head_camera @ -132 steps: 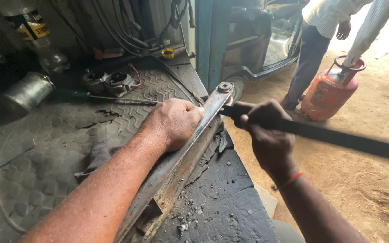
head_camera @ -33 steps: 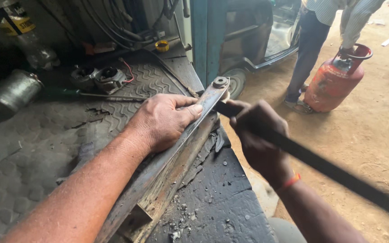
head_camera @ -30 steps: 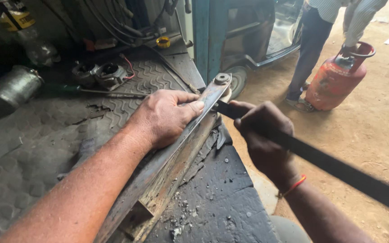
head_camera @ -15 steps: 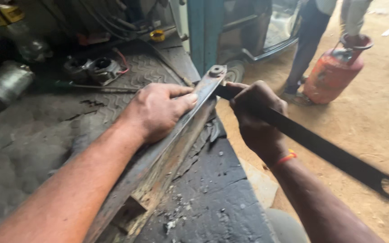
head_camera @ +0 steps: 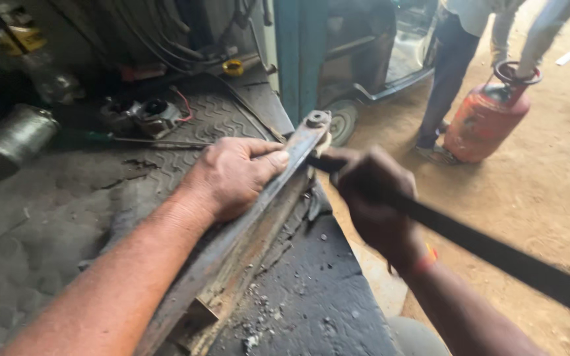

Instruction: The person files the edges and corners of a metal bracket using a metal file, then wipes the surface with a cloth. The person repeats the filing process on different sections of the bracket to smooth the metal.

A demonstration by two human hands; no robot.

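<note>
The left hand [head_camera: 232, 177] presses flat, fingers spread, on a rusty metal bar [head_camera: 258, 217] lying slantwise along the right edge of the rubber-matted bench [head_camera: 67, 217]. The right hand [head_camera: 371, 198], blurred, is clenched round a long black flat tool [head_camera: 489, 247] whose tip meets the bar's far end. Beyond stands a red gas cylinder [head_camera: 486, 118] beside another person [head_camera: 460, 53].

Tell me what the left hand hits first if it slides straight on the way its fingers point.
Probably the right hand: the left hand points across the rusty metal bar toward it, though depth is unclear.
</note>
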